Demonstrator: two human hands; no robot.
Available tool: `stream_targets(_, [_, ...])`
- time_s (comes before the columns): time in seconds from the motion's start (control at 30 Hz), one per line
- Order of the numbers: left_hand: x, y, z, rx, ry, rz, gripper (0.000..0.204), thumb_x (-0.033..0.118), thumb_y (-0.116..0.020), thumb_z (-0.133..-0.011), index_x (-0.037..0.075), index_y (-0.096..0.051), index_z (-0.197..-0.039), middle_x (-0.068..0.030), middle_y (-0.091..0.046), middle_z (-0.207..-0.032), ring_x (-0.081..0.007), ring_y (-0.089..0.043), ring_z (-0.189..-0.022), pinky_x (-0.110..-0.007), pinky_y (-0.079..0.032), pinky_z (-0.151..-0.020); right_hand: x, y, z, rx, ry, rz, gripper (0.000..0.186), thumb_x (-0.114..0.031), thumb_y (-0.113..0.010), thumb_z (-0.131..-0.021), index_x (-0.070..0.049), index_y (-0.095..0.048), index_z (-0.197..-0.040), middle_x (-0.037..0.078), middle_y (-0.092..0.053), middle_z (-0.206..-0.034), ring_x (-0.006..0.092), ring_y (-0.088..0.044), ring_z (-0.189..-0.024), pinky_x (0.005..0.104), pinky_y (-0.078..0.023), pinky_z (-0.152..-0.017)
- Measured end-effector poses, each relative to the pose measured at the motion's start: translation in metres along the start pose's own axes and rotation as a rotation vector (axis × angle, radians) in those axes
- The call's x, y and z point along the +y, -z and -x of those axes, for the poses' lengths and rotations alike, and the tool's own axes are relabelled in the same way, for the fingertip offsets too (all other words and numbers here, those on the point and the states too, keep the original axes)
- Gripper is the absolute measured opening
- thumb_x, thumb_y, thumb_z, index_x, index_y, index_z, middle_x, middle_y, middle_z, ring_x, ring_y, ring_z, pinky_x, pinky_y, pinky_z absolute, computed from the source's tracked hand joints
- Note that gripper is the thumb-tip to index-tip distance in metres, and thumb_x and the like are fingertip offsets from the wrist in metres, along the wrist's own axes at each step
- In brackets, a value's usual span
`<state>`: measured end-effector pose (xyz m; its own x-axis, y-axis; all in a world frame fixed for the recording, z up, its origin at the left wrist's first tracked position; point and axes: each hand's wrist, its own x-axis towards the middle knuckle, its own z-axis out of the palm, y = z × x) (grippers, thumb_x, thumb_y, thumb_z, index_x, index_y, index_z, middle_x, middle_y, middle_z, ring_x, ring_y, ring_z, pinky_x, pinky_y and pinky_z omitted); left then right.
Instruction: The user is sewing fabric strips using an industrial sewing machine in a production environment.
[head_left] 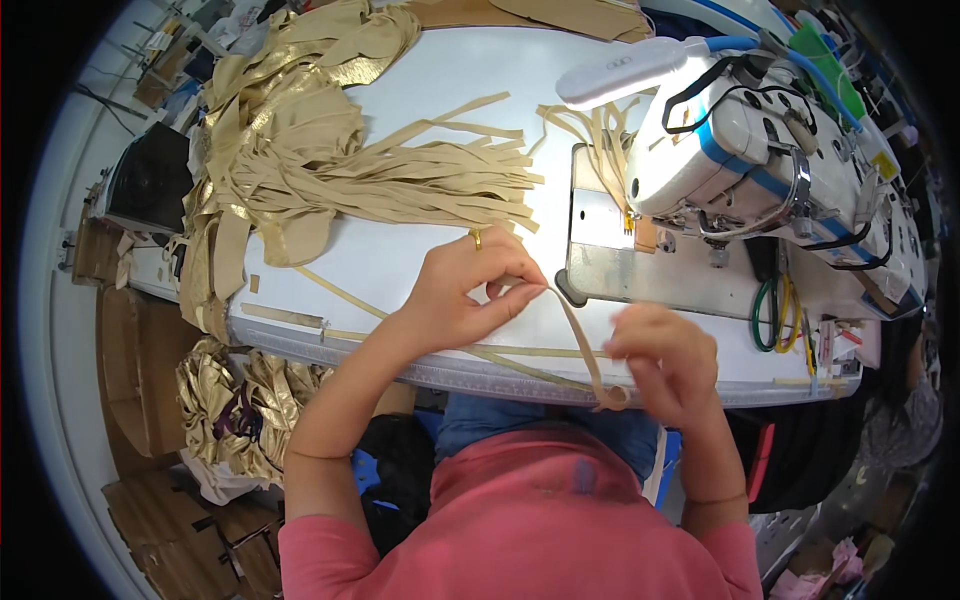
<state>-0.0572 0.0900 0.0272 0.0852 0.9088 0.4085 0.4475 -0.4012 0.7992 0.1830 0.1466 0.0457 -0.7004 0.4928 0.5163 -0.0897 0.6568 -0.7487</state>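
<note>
My left hand [465, 295], with a ring on one finger, pinches the end of a narrow tan fabric strip [577, 333] between thumb and fingertips. From there the strip hangs down to the right and curls at its lower end over the table's front edge. Just right of the strip is my right hand [672, 362], its fingers bent and smeared by motion; whether it touches the strip is unclear. Beyond my left hand lies a heap of similar tan strips [430, 180], joined to tan and gold fabric pieces [270, 120].
At the right stands a white and blue sewing machine [690, 170] with a metal bed plate [625, 275] and a lit lamp [620, 76]. Green and yellow loop handles [766, 315] lie beside it. A ruler tape [450, 378] runs along the table's front edge. Gold fabric [235, 410] is bundled below left.
</note>
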Motion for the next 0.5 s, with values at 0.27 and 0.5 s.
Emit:
stream_targets(0.27, [0.013,-0.029,0.001,0.157,-0.09,0.14,0.012,0.0,-0.073,-0.076,0.005,-0.068,-0.086,-0.0035,-0.062,-0.081,-0.008,-0.053,-0.06,-0.021,-0.043,-0.051,0.035,-0.029,-0.007,0.146,-0.25,-0.716,0.012,0.003,-0.06,-0.088,0.004,-0.057,-0.1,0.011,-0.057,-0.095,0.0137,-0.061,-0.073,0.023,-0.051,-0.063])
stream_targets(0.5, [0.007,-0.046,0.007,0.228,-0.098,0.274,0.012,-0.002,-0.071,-0.078,0.002,-0.066,-0.089,-0.0061,-0.059,-0.088,-0.0078,-0.052,-0.066,-0.02,-0.042,-0.057,0.033,-0.034,-0.003,0.174,-0.246,-0.701,0.014,0.003,-0.064,-0.085,0.003,-0.058,-0.098,0.011,-0.056,-0.093,0.0143,-0.061,-0.073,0.0236,-0.052,-0.062])
